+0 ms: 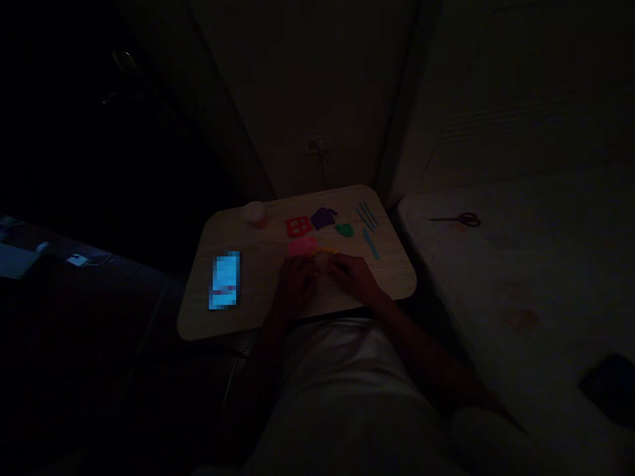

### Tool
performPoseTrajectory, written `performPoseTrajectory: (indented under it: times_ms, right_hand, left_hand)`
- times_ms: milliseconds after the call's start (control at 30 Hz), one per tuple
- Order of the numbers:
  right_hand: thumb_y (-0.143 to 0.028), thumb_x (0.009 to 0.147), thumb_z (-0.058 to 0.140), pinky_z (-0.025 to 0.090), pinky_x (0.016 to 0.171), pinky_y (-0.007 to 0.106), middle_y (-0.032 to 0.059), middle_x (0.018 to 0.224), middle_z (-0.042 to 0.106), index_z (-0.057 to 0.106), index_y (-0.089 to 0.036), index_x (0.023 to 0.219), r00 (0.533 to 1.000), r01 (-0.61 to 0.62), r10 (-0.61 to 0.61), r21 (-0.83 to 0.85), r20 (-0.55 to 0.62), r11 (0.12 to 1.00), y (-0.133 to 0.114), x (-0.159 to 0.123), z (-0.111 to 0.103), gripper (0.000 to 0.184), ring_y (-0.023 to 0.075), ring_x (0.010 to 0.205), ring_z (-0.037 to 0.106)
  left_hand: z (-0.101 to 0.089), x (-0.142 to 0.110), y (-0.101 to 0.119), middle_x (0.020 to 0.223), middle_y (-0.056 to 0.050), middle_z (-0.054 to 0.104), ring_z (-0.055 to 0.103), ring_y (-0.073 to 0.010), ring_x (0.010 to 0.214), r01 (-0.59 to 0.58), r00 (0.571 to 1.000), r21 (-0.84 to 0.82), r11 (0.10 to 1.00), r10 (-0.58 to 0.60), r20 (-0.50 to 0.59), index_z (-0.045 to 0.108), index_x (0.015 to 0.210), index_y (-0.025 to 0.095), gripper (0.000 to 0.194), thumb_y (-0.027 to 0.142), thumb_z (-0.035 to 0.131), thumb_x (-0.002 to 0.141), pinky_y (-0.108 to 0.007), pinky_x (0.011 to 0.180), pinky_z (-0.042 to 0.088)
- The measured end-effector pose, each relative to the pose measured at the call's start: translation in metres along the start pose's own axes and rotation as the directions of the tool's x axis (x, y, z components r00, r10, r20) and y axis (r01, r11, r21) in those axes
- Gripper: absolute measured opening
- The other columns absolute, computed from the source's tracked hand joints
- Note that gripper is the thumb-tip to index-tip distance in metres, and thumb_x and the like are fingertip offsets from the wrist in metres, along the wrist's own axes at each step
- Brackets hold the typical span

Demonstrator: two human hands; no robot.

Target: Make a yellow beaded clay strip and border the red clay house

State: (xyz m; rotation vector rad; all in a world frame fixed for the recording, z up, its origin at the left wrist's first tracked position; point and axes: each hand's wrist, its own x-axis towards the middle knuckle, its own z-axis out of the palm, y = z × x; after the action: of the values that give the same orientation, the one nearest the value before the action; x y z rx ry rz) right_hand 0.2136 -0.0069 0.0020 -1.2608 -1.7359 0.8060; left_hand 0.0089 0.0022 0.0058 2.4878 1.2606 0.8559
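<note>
In dim light, both my hands rest over the near middle of a small wood-toned table (pixel 268 311). My left hand (pixel 296 274) has its fingers curled, just below a pink flat piece (pixel 302 246). Opposite it, my right hand (pixel 351 272) bends its fingers inward, close to a yellow-orange strip (pixel 325 251). Whatever lies between the fingertips is too dark to make out. Beyond the hands are a red window-like frame (pixel 297 226), a purple shape (pixel 323 218) and a green piece (pixel 344 229).
Several thin blue sticks (pixel 367 216) and a blue plastic knife (pixel 370 244) lie at the table's right. A white tub (pixel 255 213) stands at the back left; a blurred bright blue rectangle (pixel 225 281) lies nearer. Scissors (pixel 459 219) rest on the pale surface (pixel 476 277) to the right.
</note>
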Motion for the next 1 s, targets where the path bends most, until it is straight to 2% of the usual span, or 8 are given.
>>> performPoseTrajectory:
  times_ms: [200,333,467,667,833,1000]
  right_hand:
    - [-0.033,0.084,0.07,0.036,0.059,0.023,-0.0013,0.069,0.064,0.065,-0.018,0.085,1.0,-0.02,0.021,0.034,-0.019,0.999,-0.0019,-0.0003,-0.0004,0.016,0.0123,0.061,0.051]
    - [-0.031,0.083,0.069,0.036,0.059,0.023,-0.0015,0.068,0.063,0.065,-0.017,0.085,1.0,-0.024,0.024,0.017,-0.017,1.0,-0.0036,-0.0003,-0.0016,0.014,0.0126,0.061,0.052]
    - [-0.029,0.086,0.066,0.039,0.061,0.024,0.0015,0.074,0.069,0.071,-0.017,0.091,1.0,-0.021,0.021,-0.001,0.002,1.0,-0.0028,-0.0002,-0.0019,0.014,0.0142,0.063,0.056]
    - [-0.033,0.095,0.059,0.044,0.069,0.026,0.0052,0.09,0.077,0.075,-0.018,0.098,1.0,0.023,-0.023,-0.008,0.012,1.0,0.0015,-0.0008,-0.0008,0.022,0.0171,0.072,0.065]
    - [-0.035,0.099,0.053,0.045,0.072,0.026,0.0054,0.089,0.076,0.075,-0.019,0.094,0.998,0.055,-0.055,0.01,0.009,0.998,0.0011,-0.0015,-0.0011,0.028,0.0186,0.078,0.067]
    - [-0.035,0.1,0.052,0.041,0.067,0.026,0.0038,0.08,0.073,0.071,-0.019,0.082,0.998,0.052,-0.051,-0.017,0.02,0.999,0.001,-0.001,-0.0021,0.031,0.0168,0.07,0.062]
  left_hand:
    - [-0.0007,0.0002,0.0015,0.117,-0.009,0.066,0.055,-0.0269,0.115,0.02,1.0,-0.004,1.0,-0.02,0.014,0.068,0.106,0.023,0.019,0.022,0.056,0.092,-0.048,0.103,0.046]
    - [-0.0007,0.0005,0.0012,0.117,-0.008,0.066,0.055,-0.0266,0.116,0.014,1.0,-0.007,1.0,-0.014,0.007,0.068,0.104,0.023,0.018,0.021,0.056,0.092,-0.047,0.104,0.046]
    - [-0.0011,0.0006,0.0012,0.119,-0.008,0.066,0.055,-0.0265,0.116,0.02,1.0,-0.002,1.0,-0.02,0.014,0.068,0.104,0.023,0.018,0.02,0.056,0.092,-0.047,0.104,0.045]
    - [0.0014,-0.0001,-0.002,0.118,-0.009,0.066,0.056,-0.0255,0.116,-0.004,1.0,0.005,1.0,0.004,-0.011,0.068,0.106,0.021,0.018,0.021,0.055,0.093,-0.046,0.105,0.045]
    - [0.0026,-0.0009,-0.0045,0.118,-0.008,0.067,0.056,-0.0256,0.115,-0.015,1.0,0.013,1.0,0.014,0.01,0.068,0.107,0.022,0.019,0.021,0.056,0.093,-0.046,0.105,0.044]
    - [0.0006,-0.0007,-0.0015,0.116,-0.008,0.067,0.056,-0.0256,0.115,-0.011,1.0,0.0,1.0,0.011,-0.01,0.068,0.105,0.022,0.016,0.021,0.056,0.093,-0.046,0.105,0.045]
